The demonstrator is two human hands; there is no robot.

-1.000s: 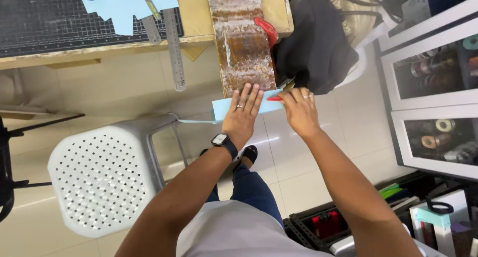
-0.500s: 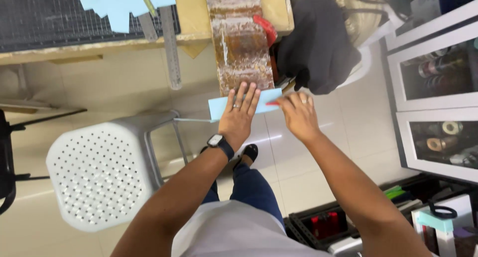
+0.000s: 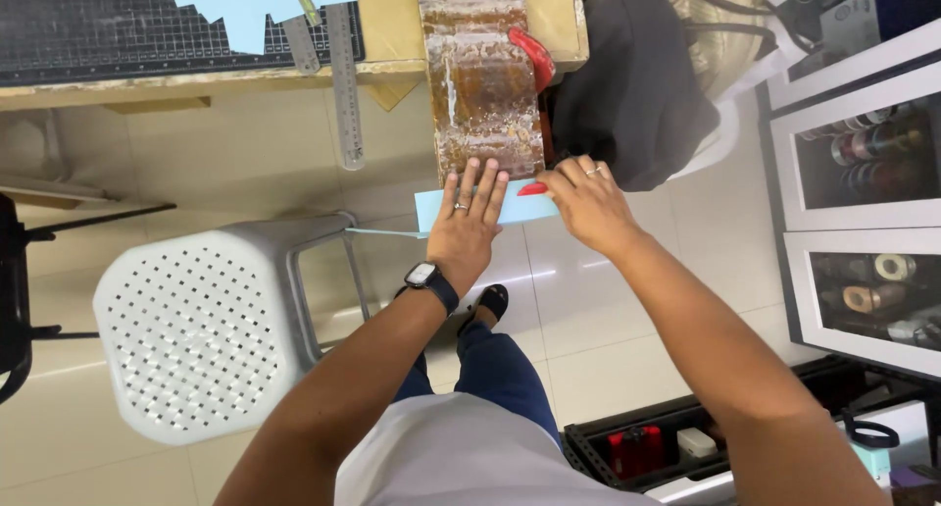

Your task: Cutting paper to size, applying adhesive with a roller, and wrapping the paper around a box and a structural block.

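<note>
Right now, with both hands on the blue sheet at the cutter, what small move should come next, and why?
Probably bring the red handle down. The left hand lies flat on the blue sheet, pinning it at the rusty cutter board's edge, and the right hand sits at the handle, so the sheet looks set for cutting.

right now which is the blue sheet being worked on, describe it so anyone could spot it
Start at the worn, rust-stained board that juts off the wooden workbench. At its near end a light blue sheet lies crosswise, pressed flat by the left hand, with the right hand at its other end. Unlike the blue scraps on the cutting mat, it is a neat strip under both hands.
</note>
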